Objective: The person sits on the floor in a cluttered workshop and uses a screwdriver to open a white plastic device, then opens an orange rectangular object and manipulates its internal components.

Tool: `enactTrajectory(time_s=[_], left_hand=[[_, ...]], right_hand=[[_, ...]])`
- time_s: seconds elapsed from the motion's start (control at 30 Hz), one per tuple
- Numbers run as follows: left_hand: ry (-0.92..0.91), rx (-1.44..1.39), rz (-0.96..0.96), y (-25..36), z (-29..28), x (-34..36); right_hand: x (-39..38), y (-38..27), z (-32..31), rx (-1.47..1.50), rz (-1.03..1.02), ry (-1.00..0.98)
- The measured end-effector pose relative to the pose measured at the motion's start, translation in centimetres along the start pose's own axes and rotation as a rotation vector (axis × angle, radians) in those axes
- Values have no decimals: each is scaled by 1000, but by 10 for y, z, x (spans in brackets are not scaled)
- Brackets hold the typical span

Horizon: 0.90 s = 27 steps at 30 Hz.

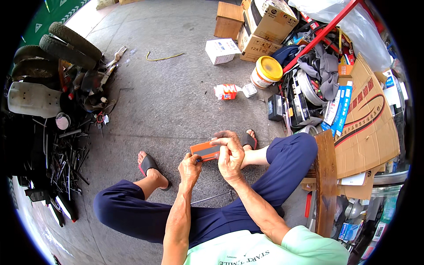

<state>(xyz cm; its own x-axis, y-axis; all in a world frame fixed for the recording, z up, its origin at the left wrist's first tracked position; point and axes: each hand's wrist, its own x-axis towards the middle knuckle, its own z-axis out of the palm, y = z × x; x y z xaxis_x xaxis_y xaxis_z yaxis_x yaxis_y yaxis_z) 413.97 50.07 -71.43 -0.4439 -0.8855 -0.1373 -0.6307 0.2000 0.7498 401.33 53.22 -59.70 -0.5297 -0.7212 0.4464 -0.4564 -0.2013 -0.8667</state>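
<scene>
The right end of an orange and grey oblong box (203, 149) is covered by the right hand (230, 160), and its lower left corner by the fingertips of the left hand (190, 169); the small detail there cannot be made out. A pale green cotton T-shirt (265, 249) is cut off by the lower edge, a green printed banner (42, 20) by the dark rim. Thin dark metal pieces (66, 165) are partly lost in shadow.

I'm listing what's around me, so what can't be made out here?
Orange box, right end: head view, covered by the right hand.
White bucket, inside: head view, hidden by its yellow lid.
Green sheet, left part: head view, cut off by the fisheye rim.
</scene>
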Motion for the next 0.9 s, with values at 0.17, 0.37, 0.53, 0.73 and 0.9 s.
enactTrajectory(time_s=[0.17, 0.37, 0.53, 0.73, 0.9], left_hand=[[51, -6, 59, -4, 6, 1], [54, -28, 85, -1, 6, 1], [84, -42, 116, -5, 7, 1], [100, 6, 122, -6, 7, 1], [96, 59, 124, -5, 11, 2]], right_hand=[[-2, 0, 2, -3, 0, -10], [-6, 10, 1, -16, -10, -7], [11, -12, -3, -303, -105, -347], [20, -44, -24, -880, 165, -701], [9, -38, -40, -757, 7, -590]])
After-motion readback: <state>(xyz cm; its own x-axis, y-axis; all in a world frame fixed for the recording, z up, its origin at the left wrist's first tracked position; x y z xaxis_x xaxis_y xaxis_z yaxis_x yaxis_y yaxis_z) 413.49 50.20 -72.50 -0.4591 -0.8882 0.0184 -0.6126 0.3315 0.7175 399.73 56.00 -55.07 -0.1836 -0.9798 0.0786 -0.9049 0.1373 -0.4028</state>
